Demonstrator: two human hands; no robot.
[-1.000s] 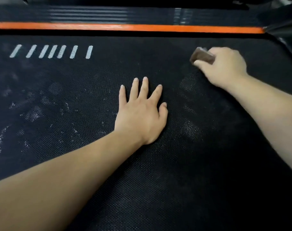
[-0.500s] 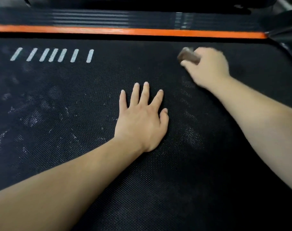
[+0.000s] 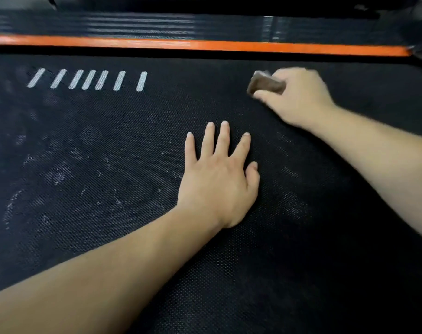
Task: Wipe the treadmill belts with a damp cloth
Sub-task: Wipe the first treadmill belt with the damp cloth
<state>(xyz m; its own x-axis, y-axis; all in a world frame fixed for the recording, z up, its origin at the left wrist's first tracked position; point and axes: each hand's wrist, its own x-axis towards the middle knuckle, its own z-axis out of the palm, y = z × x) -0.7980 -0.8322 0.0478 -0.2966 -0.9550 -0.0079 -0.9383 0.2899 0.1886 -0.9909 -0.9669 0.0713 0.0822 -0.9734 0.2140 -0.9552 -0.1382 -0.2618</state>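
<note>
Two hands on treadmill belt point(image 3: 113, 237). Left hand point(image 3: 219, 182) flat, fingers spread, pressing belt mid-width. Right hand point(image 3: 299, 97) grips folded brown cloth point(image 3: 265, 84) near far edge, below orange side strip point(image 3: 205, 45). Best: brace belt, press cloth flat, overlap strokes toward pale dust smudges point(image 3: 58, 173) at left.

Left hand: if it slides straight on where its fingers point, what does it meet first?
Probably only bare belt up to the orange strip. The left hand would pass narrowly left of the brown cloth gripped by the right hand; it might brush it.
</note>
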